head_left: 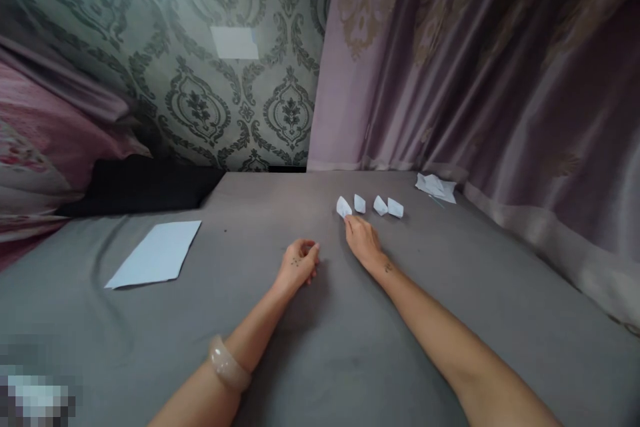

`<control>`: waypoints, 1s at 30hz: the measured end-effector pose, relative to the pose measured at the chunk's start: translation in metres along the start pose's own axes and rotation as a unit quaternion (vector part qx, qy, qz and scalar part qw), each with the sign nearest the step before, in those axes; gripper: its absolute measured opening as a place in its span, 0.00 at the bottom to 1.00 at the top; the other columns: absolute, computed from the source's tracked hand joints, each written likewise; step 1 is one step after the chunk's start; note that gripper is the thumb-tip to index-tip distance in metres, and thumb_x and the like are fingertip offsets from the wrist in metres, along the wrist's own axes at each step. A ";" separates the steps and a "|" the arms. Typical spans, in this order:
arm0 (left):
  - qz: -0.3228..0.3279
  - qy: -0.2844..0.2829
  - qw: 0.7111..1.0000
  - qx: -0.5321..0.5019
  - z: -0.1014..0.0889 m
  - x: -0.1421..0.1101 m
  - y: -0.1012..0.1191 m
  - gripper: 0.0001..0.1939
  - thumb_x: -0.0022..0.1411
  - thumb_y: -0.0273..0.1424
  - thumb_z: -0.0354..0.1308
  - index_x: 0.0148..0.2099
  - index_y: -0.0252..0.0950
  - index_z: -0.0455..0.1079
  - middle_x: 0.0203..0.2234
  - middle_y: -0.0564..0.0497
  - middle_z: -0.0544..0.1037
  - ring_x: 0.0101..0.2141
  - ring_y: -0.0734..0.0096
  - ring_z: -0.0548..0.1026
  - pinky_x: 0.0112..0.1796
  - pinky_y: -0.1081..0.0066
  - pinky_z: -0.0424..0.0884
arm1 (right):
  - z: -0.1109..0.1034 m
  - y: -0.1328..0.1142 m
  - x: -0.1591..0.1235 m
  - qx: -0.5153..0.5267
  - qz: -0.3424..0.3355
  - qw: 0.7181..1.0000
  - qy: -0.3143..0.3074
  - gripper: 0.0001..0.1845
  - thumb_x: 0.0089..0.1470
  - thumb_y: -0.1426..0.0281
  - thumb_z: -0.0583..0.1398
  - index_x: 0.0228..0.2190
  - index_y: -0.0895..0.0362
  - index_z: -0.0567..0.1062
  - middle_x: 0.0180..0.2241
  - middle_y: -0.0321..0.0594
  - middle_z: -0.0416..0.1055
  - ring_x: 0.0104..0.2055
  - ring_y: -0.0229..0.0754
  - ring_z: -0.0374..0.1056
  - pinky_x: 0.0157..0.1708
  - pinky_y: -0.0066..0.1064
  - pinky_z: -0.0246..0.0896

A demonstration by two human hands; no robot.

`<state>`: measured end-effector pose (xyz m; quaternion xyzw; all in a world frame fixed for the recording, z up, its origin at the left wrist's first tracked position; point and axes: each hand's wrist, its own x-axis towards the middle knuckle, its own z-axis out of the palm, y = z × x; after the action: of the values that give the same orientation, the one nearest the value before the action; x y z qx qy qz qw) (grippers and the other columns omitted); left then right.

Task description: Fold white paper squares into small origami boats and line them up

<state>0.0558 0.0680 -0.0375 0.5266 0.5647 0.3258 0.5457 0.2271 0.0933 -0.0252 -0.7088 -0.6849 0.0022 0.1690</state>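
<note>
Folded paper (343, 205) has right fingers (349, 221) clamped at its near edge, open cloth (270, 210) leftward; left fingers (313, 254) unclear.

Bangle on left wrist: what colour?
The bangle looks pale, milky beige; only the head view shows it.

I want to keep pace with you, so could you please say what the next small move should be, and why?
Probably ease the right hand off the leftmost folded paper, since its fingertips meet that piece, which looks set down beside the three others.
</note>
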 end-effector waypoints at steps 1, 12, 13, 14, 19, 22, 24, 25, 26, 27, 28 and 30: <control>0.004 -0.006 1.000 0.004 0.000 0.000 -0.001 0.17 0.64 0.33 0.49 0.51 0.28 0.62 0.25 0.54 0.69 0.15 0.81 0.64 0.13 0.80 0.58 | 0.003 0.000 0.008 -0.004 0.010 1.000 -0.001 0.19 0.64 0.71 0.44 0.42 0.58 0.73 0.41 0.50 0.74 0.42 0.46 0.70 0.38 0.32 0.59; 0.004 -0.030 0.999 0.020 -0.001 0.003 -0.005 0.14 0.64 0.32 0.48 0.49 0.30 0.63 0.25 0.54 0.68 0.15 0.83 0.64 0.13 0.82 0.58 | 0.013 0.004 0.041 -0.007 0.055 0.998 -0.025 0.19 0.63 0.72 0.46 0.46 0.62 0.72 0.44 0.56 0.72 0.46 0.51 0.70 0.44 0.36 0.60; 0.004 -0.030 0.999 0.018 -0.001 0.003 -0.004 0.14 0.64 0.32 0.48 0.49 0.30 0.63 0.25 0.54 0.68 0.15 0.83 0.64 0.13 0.81 0.58 | 0.012 0.004 0.041 -0.004 0.053 0.998 -0.025 0.18 0.62 0.71 0.46 0.47 0.62 0.71 0.44 0.56 0.72 0.47 0.50 0.69 0.44 0.36 0.60; 0.003 -0.029 0.999 0.017 0.000 0.003 -0.004 0.14 0.64 0.32 0.48 0.49 0.29 0.63 0.25 0.54 0.68 0.15 0.83 0.64 0.13 0.81 0.58 | 0.011 0.004 0.041 0.000 0.052 0.998 -0.024 0.18 0.62 0.71 0.47 0.48 0.61 0.70 0.44 0.55 0.72 0.47 0.50 0.69 0.44 0.35 0.60; 0.006 -0.028 0.999 0.013 -0.001 0.002 -0.003 0.14 0.64 0.33 0.49 0.49 0.30 0.63 0.25 0.54 0.69 0.15 0.83 0.64 0.13 0.81 0.58 | 0.005 0.006 0.029 0.015 0.051 0.998 -0.018 0.22 0.61 0.70 0.50 0.56 0.61 0.60 0.43 0.53 0.73 0.44 0.49 0.71 0.41 0.34 0.60; 0.006 -0.030 1.000 0.005 0.000 0.001 -0.003 0.14 0.64 0.32 0.48 0.48 0.30 0.64 0.24 0.54 0.68 0.15 0.83 0.64 0.13 0.81 0.58 | 0.001 0.006 0.011 0.021 0.045 0.998 -0.024 0.24 0.62 0.70 0.48 0.58 0.62 0.56 0.42 0.52 0.74 0.43 0.47 0.72 0.40 0.32 0.60; 0.003 -0.030 1.000 0.003 0.000 0.001 -0.003 0.14 0.64 0.32 0.48 0.48 0.29 0.63 0.24 0.55 0.68 0.15 0.83 0.64 0.13 0.81 0.58 | -0.002 0.005 -0.004 0.023 0.034 0.999 -0.034 0.23 0.62 0.70 0.49 0.57 0.62 0.57 0.43 0.51 0.73 0.43 0.46 0.71 0.40 0.32 0.61; 0.003 -0.030 1.000 0.004 0.000 0.001 -0.003 0.14 0.64 0.32 0.48 0.48 0.29 0.63 0.24 0.55 0.68 0.15 0.83 0.64 0.13 0.81 0.58 | -0.004 0.004 -0.011 0.022 0.025 0.999 -0.040 0.23 0.61 0.70 0.49 0.57 0.61 0.59 0.44 0.51 0.73 0.44 0.46 0.71 0.41 0.31 0.60; 0.005 -0.030 1.000 0.005 0.000 0.001 -0.003 0.14 0.64 0.32 0.48 0.49 0.29 0.63 0.24 0.55 0.68 0.15 0.83 0.64 0.13 0.81 0.58 | -0.005 0.003 -0.016 0.022 0.015 0.999 -0.045 0.22 0.61 0.69 0.50 0.56 0.60 0.61 0.45 0.50 0.73 0.45 0.45 0.71 0.42 0.30 0.60; 0.009 -0.031 0.999 0.007 0.000 0.001 -0.004 0.14 0.64 0.32 0.48 0.48 0.29 0.63 0.24 0.55 0.68 0.14 0.83 0.64 0.13 0.82 0.58 | -0.007 0.001 -0.020 0.020 0.006 0.999 -0.048 0.21 0.61 0.69 0.50 0.55 0.60 0.62 0.46 0.49 0.72 0.45 0.44 0.70 0.42 0.30 0.60; 0.013 -0.032 0.999 0.009 0.000 0.001 -0.004 0.13 0.64 0.32 0.47 0.48 0.29 0.63 0.24 0.55 0.68 0.14 0.83 0.64 0.13 0.82 0.58 | -0.008 0.000 -0.022 0.017 -0.001 0.999 -0.050 0.20 0.61 0.69 0.50 0.54 0.59 0.63 0.46 0.49 0.72 0.46 0.44 0.70 0.43 0.29 0.60; 0.021 -0.034 0.999 0.009 0.000 0.002 -0.006 0.12 0.64 0.32 0.48 0.47 0.30 0.64 0.23 0.56 0.67 0.14 0.83 0.64 0.13 0.82 0.58 | -0.008 -0.003 -0.019 0.006 -0.005 0.999 -0.048 0.19 0.62 0.69 0.49 0.54 0.58 0.63 0.46 0.49 0.72 0.46 0.44 0.70 0.43 0.30 0.60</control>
<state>0.0545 0.0682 -0.0435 0.5540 0.5376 0.3141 0.5526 0.2253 0.0732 -0.0218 -0.7031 -0.6961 0.0394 0.1398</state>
